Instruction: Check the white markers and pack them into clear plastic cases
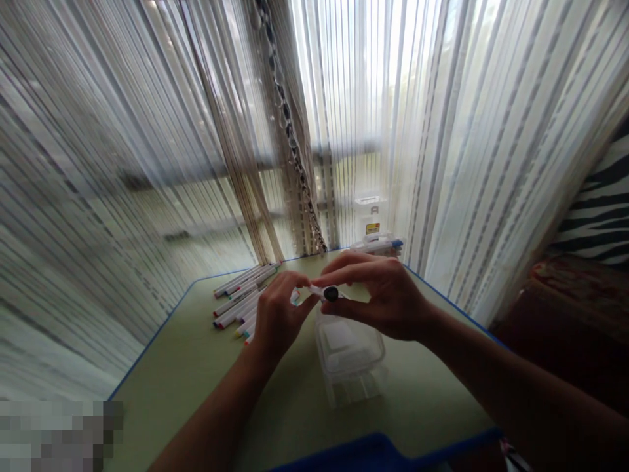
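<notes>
A white marker (317, 289) with a dark round end is held above the table, that end turned toward me. My left hand (282, 308) pinches its far part between thumb and fingertips. The thumb and fingers of my right hand (388, 292) close around the marker near the dark end. Below my hands stands a clear plastic box (348, 367), partly hidden by my right hand. Several white markers (238, 301) with coloured ends lie in a loose group beside my left hand, which covers some of them.
The green table (196, 393) has a blue edge. At its far side a clear case (376, 242) holds several markers, one with a blue end. String curtains (162, 131) hang close behind the table. Zebra-striped fabric (597, 203) is at the far right.
</notes>
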The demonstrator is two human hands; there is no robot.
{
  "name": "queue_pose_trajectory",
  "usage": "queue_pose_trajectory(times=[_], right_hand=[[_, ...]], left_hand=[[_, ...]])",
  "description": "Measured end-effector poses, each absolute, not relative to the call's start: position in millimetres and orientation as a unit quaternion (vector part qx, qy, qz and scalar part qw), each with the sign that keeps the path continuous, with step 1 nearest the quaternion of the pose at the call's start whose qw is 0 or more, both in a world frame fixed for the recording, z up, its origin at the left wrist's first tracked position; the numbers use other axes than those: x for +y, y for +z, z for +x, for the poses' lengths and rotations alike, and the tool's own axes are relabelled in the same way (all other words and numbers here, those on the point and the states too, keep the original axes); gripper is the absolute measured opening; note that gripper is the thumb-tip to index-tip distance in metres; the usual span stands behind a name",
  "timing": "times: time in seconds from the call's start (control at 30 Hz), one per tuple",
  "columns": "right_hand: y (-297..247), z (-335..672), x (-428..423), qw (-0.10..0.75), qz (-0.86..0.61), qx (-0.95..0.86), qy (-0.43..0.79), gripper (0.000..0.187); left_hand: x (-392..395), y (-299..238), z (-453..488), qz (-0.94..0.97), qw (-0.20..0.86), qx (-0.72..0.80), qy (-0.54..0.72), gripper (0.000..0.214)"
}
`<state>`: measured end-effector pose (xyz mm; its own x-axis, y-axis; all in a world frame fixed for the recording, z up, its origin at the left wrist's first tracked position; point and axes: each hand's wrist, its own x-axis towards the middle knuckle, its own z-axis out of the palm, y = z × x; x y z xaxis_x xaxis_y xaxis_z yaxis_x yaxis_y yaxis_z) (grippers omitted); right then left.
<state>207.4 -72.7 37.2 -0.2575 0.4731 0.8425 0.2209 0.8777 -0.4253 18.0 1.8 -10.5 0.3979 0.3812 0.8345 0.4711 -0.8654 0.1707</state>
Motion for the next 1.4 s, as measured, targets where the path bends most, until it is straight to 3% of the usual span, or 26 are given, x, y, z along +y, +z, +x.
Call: queue_pose_trajectory(times=[0.43, 0.63, 0.93, 1.17, 1.4], right_hand=[[38, 206, -75, 0.562, -0.226, -0.785, 0.130, 0.027], [32, 206, -68, 0.626, -0.269, -0.707, 0.189, 0.020], [32, 215, -49, 0.710, -0.306, -0.565, 0.288, 0.029], [29, 221, -42, 0.718, -0.329, -0.551, 0.268, 0.028], [27, 226, -39, 0.697, -0.352, -0.570, 0.255, 0.036]], left_hand=[[2, -10, 18, -0.831, 0.028, -0.276, -0.482, 0.013], [2, -9, 18, -0.836, 0.035, -0.262, -0.481, 0.012], [4, -11, 17, -0.836, 0.025, -0.252, -0.486, 0.014], [0, -5, 18, -0.850, 0.031, -0.241, -0.468, 0.017], [-4, -2, 17, -0.838, -0.043, -0.271, -0.472, 0.027]])
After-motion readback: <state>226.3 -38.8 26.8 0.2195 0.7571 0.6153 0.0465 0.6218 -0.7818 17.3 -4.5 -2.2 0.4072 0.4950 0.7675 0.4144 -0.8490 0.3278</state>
